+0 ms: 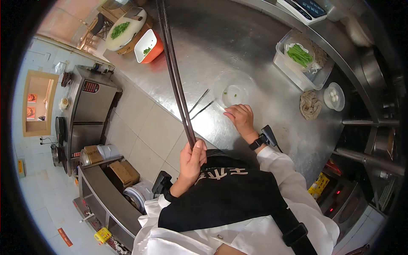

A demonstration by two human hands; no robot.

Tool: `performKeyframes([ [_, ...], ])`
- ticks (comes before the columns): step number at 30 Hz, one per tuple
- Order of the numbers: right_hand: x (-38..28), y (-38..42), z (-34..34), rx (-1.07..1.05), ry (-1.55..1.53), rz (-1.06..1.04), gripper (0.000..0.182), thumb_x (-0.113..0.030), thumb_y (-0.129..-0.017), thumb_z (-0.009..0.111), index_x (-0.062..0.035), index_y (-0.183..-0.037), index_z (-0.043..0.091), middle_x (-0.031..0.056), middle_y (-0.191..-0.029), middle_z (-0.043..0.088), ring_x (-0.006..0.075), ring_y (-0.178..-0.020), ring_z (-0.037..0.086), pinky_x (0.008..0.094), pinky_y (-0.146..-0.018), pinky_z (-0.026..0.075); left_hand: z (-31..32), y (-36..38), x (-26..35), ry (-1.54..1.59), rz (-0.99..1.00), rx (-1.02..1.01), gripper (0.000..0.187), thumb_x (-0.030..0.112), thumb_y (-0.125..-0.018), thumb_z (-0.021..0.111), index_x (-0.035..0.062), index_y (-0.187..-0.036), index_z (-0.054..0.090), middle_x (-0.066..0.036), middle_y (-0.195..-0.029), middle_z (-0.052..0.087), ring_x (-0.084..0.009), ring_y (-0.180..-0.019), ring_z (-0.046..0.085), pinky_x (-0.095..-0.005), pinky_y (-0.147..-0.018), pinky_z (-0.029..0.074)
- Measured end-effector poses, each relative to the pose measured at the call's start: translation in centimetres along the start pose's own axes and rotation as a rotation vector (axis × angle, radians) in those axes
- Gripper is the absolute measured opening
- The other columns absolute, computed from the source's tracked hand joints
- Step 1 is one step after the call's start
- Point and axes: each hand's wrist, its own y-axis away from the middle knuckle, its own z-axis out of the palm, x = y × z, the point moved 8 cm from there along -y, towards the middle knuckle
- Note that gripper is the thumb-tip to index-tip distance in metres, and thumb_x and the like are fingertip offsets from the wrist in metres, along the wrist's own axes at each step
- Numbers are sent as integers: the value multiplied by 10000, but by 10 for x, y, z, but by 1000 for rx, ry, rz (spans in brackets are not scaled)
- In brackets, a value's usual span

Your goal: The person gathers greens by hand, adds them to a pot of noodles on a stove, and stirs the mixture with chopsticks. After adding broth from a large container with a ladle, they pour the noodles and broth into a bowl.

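A pair of long dark chopsticks [173, 63] is gripped near its lower end by my left hand [192, 161], the sticks slanting up across the view. My right hand [241, 121] has its fingers closed at the near rim of a clear plastic bowl [246, 80]. Small green bits lie in that bowl, which rests on the steel table [204, 38]. Between the chopsticks and the bowl, two thin dark lines [201, 109] show on the tabletop near its edge.
At the far left, chopped greens lie on a round board [131, 29] beside an orange-and-white container [146, 44]. A clear bin [308, 80] with green vegetables stands at right, near a crumpled cloth [310, 105] and a bowl of eggs [334, 97]. A scale [302, 10] sits on the shelf.
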Motion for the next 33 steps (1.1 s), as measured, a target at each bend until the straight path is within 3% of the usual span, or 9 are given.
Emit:
performKeyframes([
  [6, 6, -1, -5, 44, -87, 75, 187, -178, -638, 690, -93, -699, 535, 10, -715, 545, 193, -723, 528, 308, -652, 385, 3, -3, 1, 12, 5, -31, 257, 263, -924, 380, 42, -802, 430, 34, -502, 296, -62, -403, 274, -205, -405, 289],
  [11, 5, -6, -8, -94, -155, 136, 197, -136, -618, 692, -63, -690, 523, 44, -730, 520, 226, -720, 522, 326, -625, 410, 5, -7, 0, 4, -15, -39, 264, 267, -922, 382, 40, -797, 431, 35, -501, 296, -62, -402, 276, -206, -408, 295],
  [18, 11, -2, -12, -130, -259, 202, 129, -65, -640, 666, -39, -670, 543, 56, -722, 524, 229, -706, 528, 316, -611, 431, 7, -9, 3, -2, -7, -38, 264, 263, -923, 378, 37, -798, 432, 34, -499, 296, -63, -398, 272, -208, -409, 300],
  [20, 20, 5, -2, -224, -381, 326, 113, -51, -650, 657, -32, -714, 566, 63, -734, 545, 221, -689, 542, 306, -605, 435, 7, -9, 2, 11, -1, -46, 264, 263, -923, 379, 36, -797, 433, 33, -498, 295, -64, -397, 270, -208, -410, 302],
  [24, 32, -5, -17, -184, -441, 461, 107, -59, -659, 654, -26, -734, 586, 75, -734, 569, 214, -681, 555, 297, -599, 438, 7, -9, 2, 11, -4, -41, 262, 261, -923, 381, 35, -799, 434, 33, -497, 295, -63, -397, 268, -207, -409, 299],
  [26, 41, -18, -38, -54, -370, 526, 99, -47, -655, 644, -29, -740, 595, 76, -717, 581, 223, -692, 560, 310, -622, 439, 7, -8, 1, 7, -3, -28, 258, 258, -921, 384, 39, -795, 433, 36, -496, 297, -60, -396, 266, -205, -407, 294],
  [27, 49, -20, -35, -48, -366, 528, 99, -47, -655, 644, -29, -740, 595, 76, -717, 581, 223, -692, 560, 310, -622, 439, 7, -8, 1, 6, -3, -35, 258, 258, -921, 384, 39, -795, 433, 36, -496, 297, -60, -396, 266, -205, -407, 294],
  [29, 39, -29, -45, 75, -64, 110, 108, -30, -660, 622, -34, -766, 601, 86, -727, 581, 242, -692, 559, 323, -658, 440, 7, -9, -4, -2, -64, -26, 253, 256, -919, 387, 43, -790, 431, 38, -495, 302, -58, -394, 266, -205, -399, 287],
  [33, 68, -24, -68, -96, -15, 204, 157, -20, -667, 597, -39, -823, 600, 100, -796, 585, 271, -716, 559, 335, -688, 439, 9, -9, -11, -13, -119, -64, 253, 268, -901, 436, 35, -803, 462, 45, -512, 318, -41, -433, 290, -198, -411, 270],
])
